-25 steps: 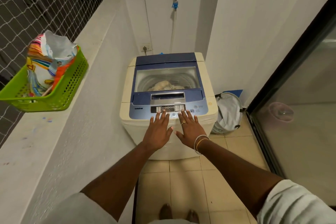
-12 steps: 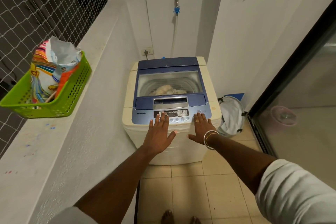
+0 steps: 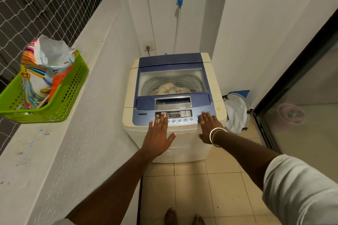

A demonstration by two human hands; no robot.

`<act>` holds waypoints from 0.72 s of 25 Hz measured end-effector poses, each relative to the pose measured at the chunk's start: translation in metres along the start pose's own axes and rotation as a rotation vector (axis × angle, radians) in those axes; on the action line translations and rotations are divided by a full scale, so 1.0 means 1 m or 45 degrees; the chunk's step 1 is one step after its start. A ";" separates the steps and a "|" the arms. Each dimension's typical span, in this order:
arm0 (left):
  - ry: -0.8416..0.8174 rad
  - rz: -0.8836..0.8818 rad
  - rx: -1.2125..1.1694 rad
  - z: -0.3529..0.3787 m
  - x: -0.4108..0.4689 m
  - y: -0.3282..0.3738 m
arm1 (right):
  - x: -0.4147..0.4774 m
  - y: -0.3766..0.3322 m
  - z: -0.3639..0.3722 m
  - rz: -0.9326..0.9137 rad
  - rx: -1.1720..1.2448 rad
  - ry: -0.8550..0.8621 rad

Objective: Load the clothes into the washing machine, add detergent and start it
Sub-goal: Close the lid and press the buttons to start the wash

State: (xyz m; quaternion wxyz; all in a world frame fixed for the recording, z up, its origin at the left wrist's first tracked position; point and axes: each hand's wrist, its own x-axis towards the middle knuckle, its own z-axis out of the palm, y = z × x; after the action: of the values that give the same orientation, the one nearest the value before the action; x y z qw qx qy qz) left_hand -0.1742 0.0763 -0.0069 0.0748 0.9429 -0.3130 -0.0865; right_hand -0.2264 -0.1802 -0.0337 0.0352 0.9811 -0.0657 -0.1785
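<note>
A cream top-load washing machine (image 3: 218, 86) with a blue lid stands against the back wall, lid down. Pale clothes (image 3: 169, 88) show through its clear window. My left hand (image 3: 158, 134) lies flat with fingers spread, its fingertips on the left end of the control panel (image 3: 180, 114). My right hand (image 3: 208, 127) rests open at the panel's right end, fingertips by the rightmost buttons. A colourful detergent bag (image 3: 42, 71) stands in a green basket (image 3: 69, 93) on the ledge to the left.
A white ledge (image 3: 60, 133) and netted window run along the left. A white laundry bag (image 3: 236, 113) sits on the floor right of the machine. A glass sliding door (image 3: 300, 107) closes the right side. Tiled floor (image 3: 201, 188) lies under my bare feet.
My right hand has slid from the middle of the control panel to its right end. My left hand has stayed at the panel's left end. The view has shifted slightly.
</note>
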 end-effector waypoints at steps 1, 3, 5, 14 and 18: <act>-0.003 -0.001 -0.005 0.001 0.002 0.000 | 0.002 0.001 -0.003 -0.022 -0.019 -0.002; -0.025 -0.001 -0.004 0.003 0.004 0.000 | 0.005 0.001 -0.009 -0.043 -0.045 -0.084; -0.033 -0.001 0.002 0.005 0.003 0.002 | 0.006 -0.003 -0.015 -0.012 -0.063 -0.162; -0.021 -0.010 -0.009 -0.003 -0.020 -0.005 | -0.018 -0.005 -0.032 -0.028 0.175 0.069; -0.043 -0.017 -0.018 -0.001 -0.029 -0.007 | -0.024 -0.015 -0.007 -0.067 0.133 0.041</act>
State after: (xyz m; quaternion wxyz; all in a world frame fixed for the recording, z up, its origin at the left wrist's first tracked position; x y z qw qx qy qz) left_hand -0.1932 0.0993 -0.0043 0.0756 0.9428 -0.3073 -0.1051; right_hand -0.2447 -0.1616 -0.0197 -0.0196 0.9857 -0.0487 -0.1601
